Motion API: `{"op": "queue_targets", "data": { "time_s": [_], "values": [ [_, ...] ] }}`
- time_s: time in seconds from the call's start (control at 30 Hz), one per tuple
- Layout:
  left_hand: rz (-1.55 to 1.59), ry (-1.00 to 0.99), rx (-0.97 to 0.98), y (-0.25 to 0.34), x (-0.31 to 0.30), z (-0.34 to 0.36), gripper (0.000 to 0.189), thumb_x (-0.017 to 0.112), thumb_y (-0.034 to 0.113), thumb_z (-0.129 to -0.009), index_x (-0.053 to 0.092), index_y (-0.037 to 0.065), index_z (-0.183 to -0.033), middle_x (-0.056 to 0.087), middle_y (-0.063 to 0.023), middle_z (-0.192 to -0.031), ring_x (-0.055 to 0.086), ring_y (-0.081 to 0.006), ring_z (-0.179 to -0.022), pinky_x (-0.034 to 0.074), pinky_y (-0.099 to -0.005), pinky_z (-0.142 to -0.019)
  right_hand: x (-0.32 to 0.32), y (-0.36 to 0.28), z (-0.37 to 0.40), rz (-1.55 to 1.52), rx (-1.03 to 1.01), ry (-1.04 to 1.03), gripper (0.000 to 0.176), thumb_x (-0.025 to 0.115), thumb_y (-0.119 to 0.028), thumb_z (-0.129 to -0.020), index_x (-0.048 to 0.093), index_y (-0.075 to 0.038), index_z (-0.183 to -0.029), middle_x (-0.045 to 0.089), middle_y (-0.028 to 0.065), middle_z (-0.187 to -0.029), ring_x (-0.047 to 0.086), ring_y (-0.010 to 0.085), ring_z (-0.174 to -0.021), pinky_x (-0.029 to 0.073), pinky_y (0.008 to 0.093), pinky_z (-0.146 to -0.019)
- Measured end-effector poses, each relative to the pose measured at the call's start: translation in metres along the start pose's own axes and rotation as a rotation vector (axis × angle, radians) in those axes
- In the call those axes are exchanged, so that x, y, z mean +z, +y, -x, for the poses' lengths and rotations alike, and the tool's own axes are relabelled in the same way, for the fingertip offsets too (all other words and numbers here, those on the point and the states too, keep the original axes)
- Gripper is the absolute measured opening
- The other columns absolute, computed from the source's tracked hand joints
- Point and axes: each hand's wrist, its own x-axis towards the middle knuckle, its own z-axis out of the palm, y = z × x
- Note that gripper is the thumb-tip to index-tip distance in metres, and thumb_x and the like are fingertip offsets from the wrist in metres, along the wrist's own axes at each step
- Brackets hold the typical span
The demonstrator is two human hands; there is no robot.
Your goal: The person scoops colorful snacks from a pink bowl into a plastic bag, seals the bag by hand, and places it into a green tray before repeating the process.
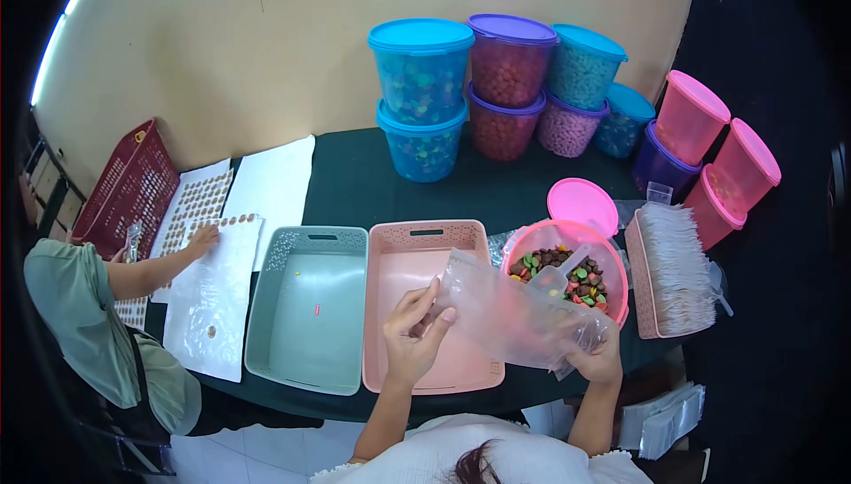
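A clear plastic bag (505, 316) is stretched between my two hands, above the pink tray (390, 307) and the front of the pink tub (618, 276). My left hand (415, 331) is at the bag's left end, its thumb and fingers closed on the edge. The bag's right end is gripped by my right hand (598, 355), in front of the tub. Brown, green and orange pieces (585, 284) lie in the tub with a clear scoop (567, 264). Part of the tub is hidden behind the bag.
A green tray (310, 307) stands left of the pink one. Stacked lidded tubs (421, 76) line the back. At right is a basket of packets (674, 267). A co-worker's hand (206, 240) touches sticker sheets (199, 200) at left, near a red basket (133, 187).
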Motion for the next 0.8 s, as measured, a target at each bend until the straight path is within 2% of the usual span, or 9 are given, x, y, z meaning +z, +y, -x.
{"op": "queue_targets", "data": {
  "time_s": [0.13,0.2,0.23,0.3,0.4,0.53,0.6,0.73,0.8],
  "values": [
    [-0.068,-0.009,0.002,-0.006,0.001,-0.001,0.04,0.064,-0.002,-0.07,0.054,-0.002,-0.109,0.055,-0.0106,-0.097,0.053,-0.0091,-0.07,0.043,-0.0187,-0.054,-0.004,0.001,-0.002,0.006,-0.009,-0.021,0.025,0.063,-0.003,-0.067,0.054,0.004,-0.09,0.06,0.0111,-0.081,0.06,0.0152,-0.061,0.05,0.0263,-0.055],
    [-0.11,0.016,0.147,-0.013,0.002,-0.001,0.031,0.063,-0.003,-0.071,0.056,-0.005,-0.101,0.054,-0.012,-0.097,0.053,-0.0097,-0.066,0.047,-0.0193,-0.053,-0.006,0.001,-0.004,0.039,-0.024,-0.015,0.025,0.062,-0.003,-0.068,0.053,0.004,-0.091,0.06,0.0119,-0.081,0.06,0.0161,-0.061,0.05,0.027,-0.053],
    [-0.112,0.016,0.149,-0.012,0.003,-0.002,0.031,0.063,-0.003,-0.071,0.056,-0.005,-0.101,0.054,-0.012,-0.097,0.053,-0.0097,-0.066,0.047,-0.0193,-0.053,-0.008,0.004,-0.004,0.019,-0.017,-0.061,0.025,0.058,0.001,-0.07,0.052,0.006,-0.094,0.06,0.0134,-0.081,0.06,0.0149,-0.062,0.05,0.0267,-0.053],
    [0.185,0.013,0.025,-0.009,0.005,-0.002,0.024,0.059,-0.01,-0.07,0.052,-0.006,-0.092,0.052,-0.0144,-0.094,0.059,-0.0162,-0.072,0.051,-0.0234,-0.06,-0.011,0.007,-0.004,-0.002,-0.005,-0.108,0.025,0.054,0.005,-0.072,0.052,0.007,-0.097,0.06,0.0148,-0.082,0.059,0.0138,-0.063,0.05,0.0264,-0.054],
    [0.066,-0.054,-0.027,-0.017,-0.004,0.003,0.015,0.056,-0.008,-0.074,0.045,-0.003,-0.083,0.052,-0.0145,-0.091,0.059,-0.0156,-0.068,0.05,-0.0241,-0.056,-0.016,0.009,-0.006,0.003,0.006,-0.15,0.024,0.052,0.001,-0.077,0.051,0.006,-0.101,0.061,0.013,-0.082,0.059,0.0136,-0.062,0.049,0.0261,-0.056],
    [0.085,-0.116,-0.104,-0.014,-0.006,0.011,0.009,0.052,-0.002,-0.08,0.044,-0.003,-0.079,0.052,-0.0134,-0.087,0.058,-0.0142,-0.061,0.048,-0.025,-0.049,-0.025,0.013,-0.004,0.081,0.128,-0.275,0.028,0.046,-0.003,-0.082,0.048,0.004,-0.109,0.061,0.0097,-0.079,0.058,0.0123,-0.065,0.048,0.0252,-0.059],
    [-0.102,-0.17,-0.189,-0.02,-0.006,0.016,0.013,0.053,0.004,-0.081,0.044,-0.002,-0.073,0.054,-0.0146,-0.097,0.053,-0.0095,-0.064,0.046,-0.0204,-0.052,-0.022,0.014,-0.002,0.103,0.149,-0.3,0.031,0.044,-0.004,-0.083,0.046,0.003,-0.113,0.061,0.0087,-0.078,0.058,0.0117,-0.066,0.047,0.0249,-0.059],
    [0.038,-0.123,-0.32,-0.006,-0.003,0.018,0.019,0.052,0.011,-0.083,0.044,-0.001,-0.071,0.054,-0.0163,-0.104,0.052,-0.0094,-0.072,0.041,-0.0192,-0.058,-0.019,0.012,-0.001,0.102,0.19,-0.187,0.036,0.039,-0.005,-0.084,0.039,0.003,-0.12,0.06,0.0075,-0.075,0.057,0.0117,-0.068,0.046,0.0255,-0.06],
    [0.026,-0.039,-0.062,-0.012,-0.006,0.021,0.02,0.05,0.014,-0.085,0.044,0.001,-0.07,0.047,-0.0204,-0.118,0.052,-0.0113,-0.08,0.04,-0.0213,-0.069,-0.016,0.009,-0.002,0.105,0.181,-0.122,0.039,0.039,-0.005,-0.084,0.038,0.002,-0.122,0.059,0.0063,-0.073,0.057,0.0111,-0.068,0.045,0.0218,-0.06]
  ]
}}
